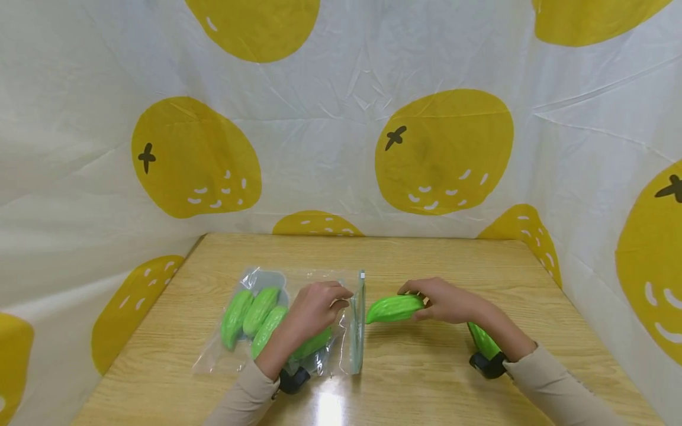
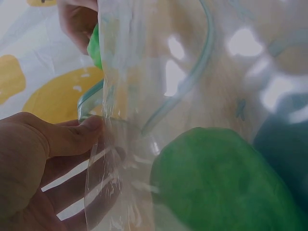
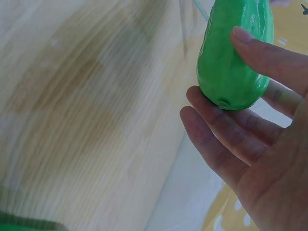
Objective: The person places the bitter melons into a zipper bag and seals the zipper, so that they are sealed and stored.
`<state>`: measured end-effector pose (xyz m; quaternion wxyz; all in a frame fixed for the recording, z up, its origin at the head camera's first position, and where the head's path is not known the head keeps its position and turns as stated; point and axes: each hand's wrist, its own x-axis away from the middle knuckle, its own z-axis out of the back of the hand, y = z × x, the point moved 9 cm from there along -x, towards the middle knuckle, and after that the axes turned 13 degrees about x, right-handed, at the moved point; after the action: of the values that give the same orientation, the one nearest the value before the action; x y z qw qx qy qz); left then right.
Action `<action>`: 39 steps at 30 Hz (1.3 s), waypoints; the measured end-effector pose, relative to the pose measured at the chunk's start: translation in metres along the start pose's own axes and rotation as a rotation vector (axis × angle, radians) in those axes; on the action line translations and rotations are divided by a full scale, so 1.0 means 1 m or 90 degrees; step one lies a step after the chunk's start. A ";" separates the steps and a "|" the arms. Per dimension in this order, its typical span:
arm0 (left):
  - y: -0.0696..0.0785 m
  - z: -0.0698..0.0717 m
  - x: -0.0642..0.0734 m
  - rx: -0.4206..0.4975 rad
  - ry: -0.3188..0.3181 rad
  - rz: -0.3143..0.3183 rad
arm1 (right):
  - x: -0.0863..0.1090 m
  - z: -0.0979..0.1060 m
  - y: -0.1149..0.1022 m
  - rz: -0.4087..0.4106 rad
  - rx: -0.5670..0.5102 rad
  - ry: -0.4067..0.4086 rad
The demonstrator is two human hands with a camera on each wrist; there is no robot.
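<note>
My left hand pinches the upper edge of a clear zip bag near its mouth. In the left wrist view, the thumb lies against the clear film and the other fingers show behind it. Several ridged green bitter melons lie inside the bag, partly hidden by the left hand and forearm. My right hand grips another bitter melon by one end, thumb on one side and fingers on the other. Its free tip points at the bag's mouth, just right of the zip strip.
One more bitter melon lies on the wooden table, partly hidden under the right forearm and black wrist strap. A white cloth with yellow fruit prints hangs behind the table and at both sides.
</note>
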<state>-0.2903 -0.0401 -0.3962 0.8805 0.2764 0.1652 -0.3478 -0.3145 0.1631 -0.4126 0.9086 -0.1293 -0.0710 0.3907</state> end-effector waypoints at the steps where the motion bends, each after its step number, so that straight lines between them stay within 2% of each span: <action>1: 0.000 0.000 0.000 0.000 -0.001 0.001 | -0.001 -0.001 -0.002 0.002 0.000 0.001; 6: 0.000 0.000 0.000 -0.003 -0.001 0.000 | -0.005 -0.005 -0.009 0.008 0.001 0.002; 12: 0.001 0.002 0.000 -0.006 0.005 -0.005 | -0.010 -0.012 -0.013 0.019 -0.032 -0.005; 20: -0.001 0.002 0.000 0.006 -0.001 0.015 | -0.012 -0.017 -0.014 0.027 -0.045 -0.007; 39: 0.001 0.005 -0.001 0.003 0.008 0.005 | -0.015 -0.030 -0.010 0.024 -0.044 -0.014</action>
<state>-0.2893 -0.0423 -0.3911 0.8800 0.2814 0.1689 -0.3433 -0.3105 0.1403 -0.4383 0.8953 -0.1573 -0.0921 0.4064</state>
